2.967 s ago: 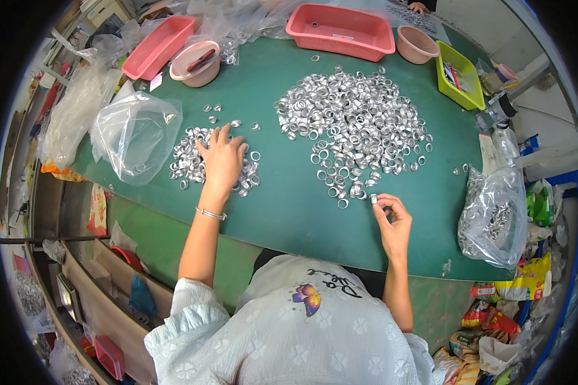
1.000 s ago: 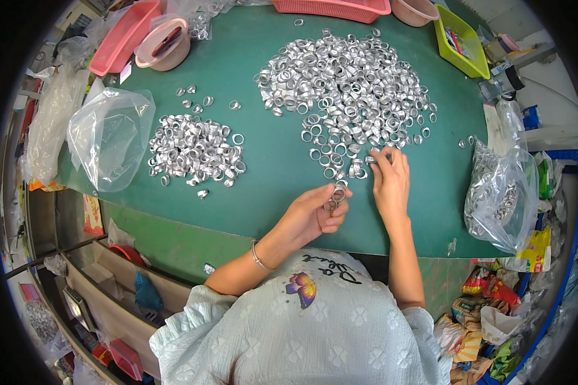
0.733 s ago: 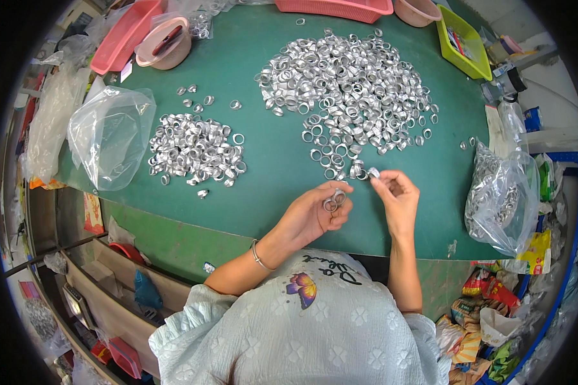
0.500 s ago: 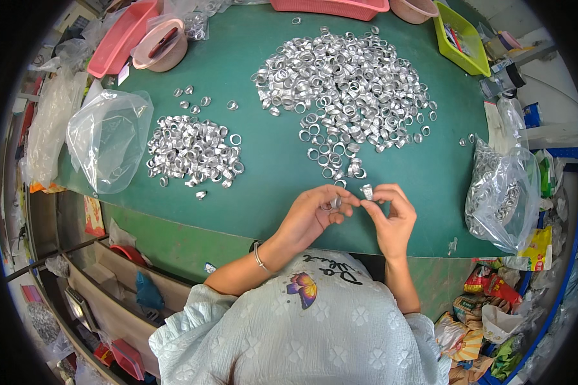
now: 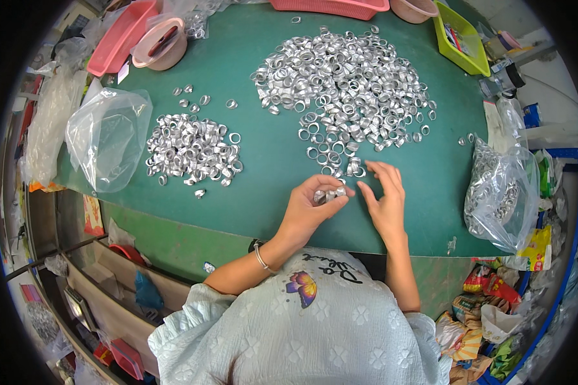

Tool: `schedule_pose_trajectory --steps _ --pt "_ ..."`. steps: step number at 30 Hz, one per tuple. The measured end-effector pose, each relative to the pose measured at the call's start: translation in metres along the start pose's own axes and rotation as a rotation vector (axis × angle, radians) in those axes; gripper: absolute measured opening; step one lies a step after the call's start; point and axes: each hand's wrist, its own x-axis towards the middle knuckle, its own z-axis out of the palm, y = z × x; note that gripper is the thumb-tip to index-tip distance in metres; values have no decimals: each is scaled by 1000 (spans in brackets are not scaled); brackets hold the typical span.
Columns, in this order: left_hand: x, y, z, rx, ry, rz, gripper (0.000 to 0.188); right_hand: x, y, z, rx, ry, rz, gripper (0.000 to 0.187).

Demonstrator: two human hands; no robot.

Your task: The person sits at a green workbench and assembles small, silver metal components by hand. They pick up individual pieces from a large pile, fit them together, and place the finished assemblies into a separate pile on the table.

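Note:
My left hand [image 5: 309,208] is closed around a few silver metal rings [image 5: 329,194], held between the curled fingers and thumb. To its right, my right hand [image 5: 385,200] has its fingers apart and holds nothing; its fingertips are beside the near edge of a large heap of silver rings [image 5: 359,83]. A smaller heap of similar rings [image 5: 192,147] lies to the left on the green table [image 5: 263,221], with several loose ones around it.
A clear plastic bag [image 5: 109,141] lies left of the small heap. At the right edge sits a bag filled with rings [image 5: 494,192]. Pink baskets [image 5: 331,5], a pale pink bowl [image 5: 160,46] and a yellow-green basket [image 5: 462,38] stand along the far side.
The ring that was in my right fingers is no longer there, and my left hand now holds several rings. The right fingers have spread and moved slightly away toward the large heap.

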Motion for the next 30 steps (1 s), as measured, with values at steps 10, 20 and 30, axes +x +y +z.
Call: schedule_pose_trajectory --steps 10,20,30 --pt "-10 13 9 326 53 134 25 -15 12 -6 542 -158 425 30" --pt "-8 11 -1 -72 -139 -81 12 -22 -13 -14 1514 -368 642 30" --pt "-8 11 6 -4 -31 -72 21 -29 -25 -9 1220 -261 637 19"
